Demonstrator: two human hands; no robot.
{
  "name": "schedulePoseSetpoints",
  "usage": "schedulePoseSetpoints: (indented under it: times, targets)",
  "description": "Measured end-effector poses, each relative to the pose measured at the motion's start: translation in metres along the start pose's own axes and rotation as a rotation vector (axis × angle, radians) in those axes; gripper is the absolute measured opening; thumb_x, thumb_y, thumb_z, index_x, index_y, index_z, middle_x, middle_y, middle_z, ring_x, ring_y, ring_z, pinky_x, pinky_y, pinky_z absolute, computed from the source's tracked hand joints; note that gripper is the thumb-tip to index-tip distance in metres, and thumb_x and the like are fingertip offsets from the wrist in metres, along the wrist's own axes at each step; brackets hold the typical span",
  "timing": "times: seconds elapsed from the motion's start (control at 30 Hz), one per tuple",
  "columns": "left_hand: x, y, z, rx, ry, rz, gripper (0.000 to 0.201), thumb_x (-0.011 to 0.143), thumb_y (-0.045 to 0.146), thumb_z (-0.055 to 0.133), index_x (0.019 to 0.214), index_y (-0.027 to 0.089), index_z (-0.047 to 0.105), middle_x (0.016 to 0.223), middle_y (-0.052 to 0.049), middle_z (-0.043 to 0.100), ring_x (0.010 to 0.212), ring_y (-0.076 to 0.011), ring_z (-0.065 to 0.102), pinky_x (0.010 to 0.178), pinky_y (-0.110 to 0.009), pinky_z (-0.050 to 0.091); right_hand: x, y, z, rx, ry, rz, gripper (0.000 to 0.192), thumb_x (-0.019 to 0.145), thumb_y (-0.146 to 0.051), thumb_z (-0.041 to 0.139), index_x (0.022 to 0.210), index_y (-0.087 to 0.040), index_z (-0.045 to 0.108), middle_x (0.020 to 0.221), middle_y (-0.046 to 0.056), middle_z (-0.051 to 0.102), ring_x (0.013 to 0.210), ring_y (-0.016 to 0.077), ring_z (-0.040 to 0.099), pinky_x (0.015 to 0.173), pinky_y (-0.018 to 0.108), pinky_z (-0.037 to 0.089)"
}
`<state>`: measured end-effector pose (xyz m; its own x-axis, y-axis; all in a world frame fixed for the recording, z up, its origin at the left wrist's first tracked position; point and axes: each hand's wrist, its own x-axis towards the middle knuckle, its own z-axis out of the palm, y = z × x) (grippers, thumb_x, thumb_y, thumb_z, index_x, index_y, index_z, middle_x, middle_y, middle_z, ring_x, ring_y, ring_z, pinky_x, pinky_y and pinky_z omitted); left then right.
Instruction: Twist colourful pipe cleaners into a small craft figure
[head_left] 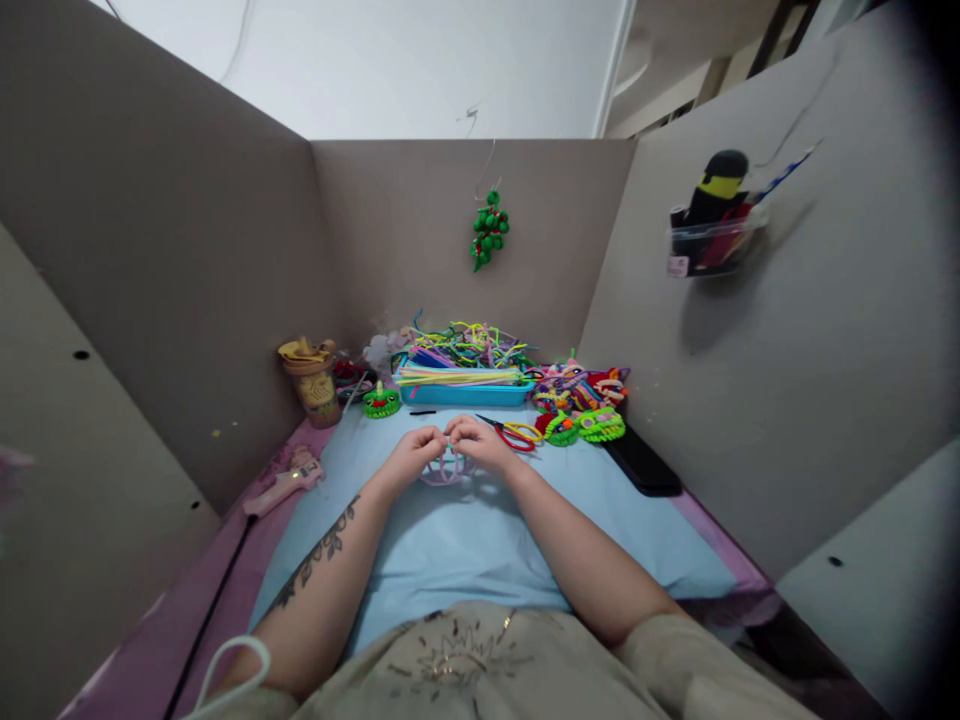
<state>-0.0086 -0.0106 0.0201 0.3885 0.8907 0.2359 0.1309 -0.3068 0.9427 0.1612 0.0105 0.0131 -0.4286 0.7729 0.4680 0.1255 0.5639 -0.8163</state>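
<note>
Close together over the light blue cloth (450, 555), my left hand (418, 455) and my right hand (480, 444) are closed, fingertips pinching the top of a small lilac cage-like frame (444, 478). Its curved strips look like bent pipe cleaners. A bit of pale green shows between the fingers, but the exact pinch point is partly covered by them. Just beyond my right hand lie scissors (517, 436) with red and yellow handles. A short black stick (423, 412) rests past my left hand.
Behind the hands, a blue tray (465, 395) holds many pipe cleaners. Green fuzzy pieces (600, 425) and a black flat case (641, 462) are at right. A pink glue gun (289, 484) with a black cord and a cup (311, 385) stand left. Grey panels enclose the table.
</note>
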Motion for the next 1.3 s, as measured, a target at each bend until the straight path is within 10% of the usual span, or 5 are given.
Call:
schedulePoseSetpoints:
  times: [0.53, 1.3]
  targets:
    - [0.008, -0.007, -0.004, 0.069, 0.319, 0.06, 0.023, 0.077, 0.037, 0.049, 0.066, 0.016, 0.049, 0.057, 0.004, 0.046, 0.056, -0.0098, 0.041, 0.056, -0.022, 0.034, -0.004, -0.007, 0.009, -0.257, 0.29, -0.002, 0.008, 0.072, -0.026, 0.058, 0.072, -0.018, 0.06, 0.075, 0.001, 0.055, 0.076, 0.0142, 0.051, 0.072, 0.027, 0.039]
    - [0.01, -0.016, 0.005, 0.115, 0.259, 0.013, 0.026, 0.075, 0.04, 0.051, 0.07, 0.015, 0.054, 0.055, 0.004, 0.047, 0.052, -0.0093, 0.042, 0.051, -0.021, 0.033, -0.003, -0.002, 0.016, -0.145, 0.393, 0.233, 0.019, 0.066, -0.029, 0.058, 0.054, -0.016, 0.053, 0.054, -0.002, 0.05, 0.056, 0.011, 0.045, 0.054, 0.022, 0.034]
